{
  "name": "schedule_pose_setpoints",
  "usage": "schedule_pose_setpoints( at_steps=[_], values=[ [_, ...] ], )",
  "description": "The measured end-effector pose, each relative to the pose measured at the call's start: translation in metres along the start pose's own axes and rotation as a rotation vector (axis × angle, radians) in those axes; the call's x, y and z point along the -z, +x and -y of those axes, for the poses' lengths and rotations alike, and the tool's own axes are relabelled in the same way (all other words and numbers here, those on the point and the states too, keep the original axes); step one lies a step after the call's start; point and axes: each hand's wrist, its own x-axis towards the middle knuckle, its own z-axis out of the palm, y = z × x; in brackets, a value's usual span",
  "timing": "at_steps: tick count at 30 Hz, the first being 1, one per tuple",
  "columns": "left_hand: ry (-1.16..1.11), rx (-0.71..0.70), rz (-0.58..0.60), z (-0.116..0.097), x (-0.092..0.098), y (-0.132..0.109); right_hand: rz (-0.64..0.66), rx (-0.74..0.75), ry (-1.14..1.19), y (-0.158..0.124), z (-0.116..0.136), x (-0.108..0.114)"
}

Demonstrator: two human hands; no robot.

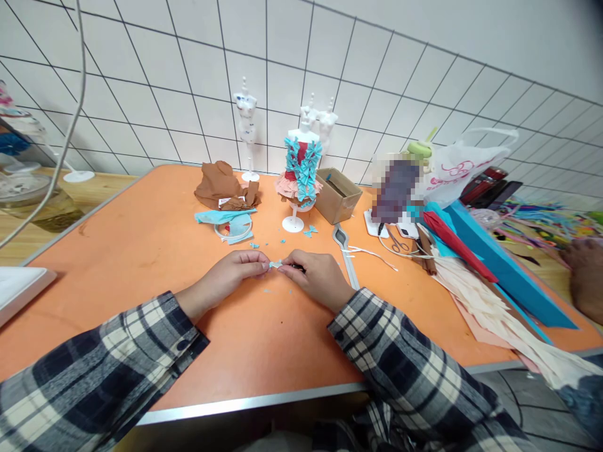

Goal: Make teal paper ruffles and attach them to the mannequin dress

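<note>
The paper scrap [276, 264] I pinch looks thin and matt. My sleeves [94, 370] are soft checked cloth. The bench [141, 251] is smooth, matt orange with a metal edge. The box [336, 196] is dull cardboard; the wall tiles [188, 63] are glossy white.

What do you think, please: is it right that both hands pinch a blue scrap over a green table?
Not quite: the head view shows the table is orange, not green. The left hand and right hand do pinch a blue scrap over it.
</note>
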Motion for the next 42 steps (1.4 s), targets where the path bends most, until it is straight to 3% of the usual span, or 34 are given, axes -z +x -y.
schedule_pose_setpoints(
  at_steps=[11,14,18,23,27,35,38,42],
  values=[
    [0.092,-0.013,-0.006,-0.003,-0.002,0.001,-0.072,-0.012,0.081,-0.001,-0.001,-0.002],
    [0.087,-0.006,-0.018,-0.003,-0.003,0.001,-0.149,-0.069,0.219,0.000,-0.002,-0.001],
    [0.083,-0.013,-0.036,-0.003,-0.004,0.000,-0.252,-0.271,0.546,0.004,-0.004,-0.001],
    [0.194,-0.092,-0.020,-0.005,-0.005,-0.002,0.040,-0.400,0.974,0.006,0.002,-0.005],
    [0.309,-0.173,0.060,-0.006,-0.006,-0.003,0.249,-0.482,1.174,0.003,0.004,-0.009],
    [0.674,-0.418,-0.019,-0.013,-0.003,-0.008,0.228,-0.550,1.237,0.005,-0.007,-0.006],
    [0.737,-0.492,-0.002,-0.014,-0.002,-0.009,0.266,-0.530,1.184,0.005,-0.004,-0.005],
    [0.788,-0.531,0.010,-0.013,-0.002,-0.009,0.205,-0.541,1.136,0.005,-0.003,-0.009]
  ],
)
